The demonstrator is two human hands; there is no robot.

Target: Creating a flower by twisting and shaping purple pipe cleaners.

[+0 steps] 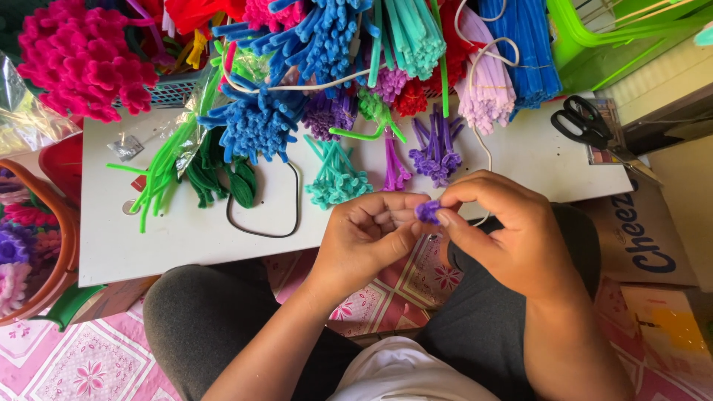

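Two hands, left hand [364,238], right hand [505,230], pinching one purple chenille flower [428,212], one scissors [587,122]

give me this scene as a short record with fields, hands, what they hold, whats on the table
left hand: pinches a small purple pipe-cleaner piece at the fingertips
right hand: grips the same piece from the other side
table: white board over the lap
on table: teal bundle, purple bundle, blue bundle, green stems, black loop, black scissors
left edge: orange basket
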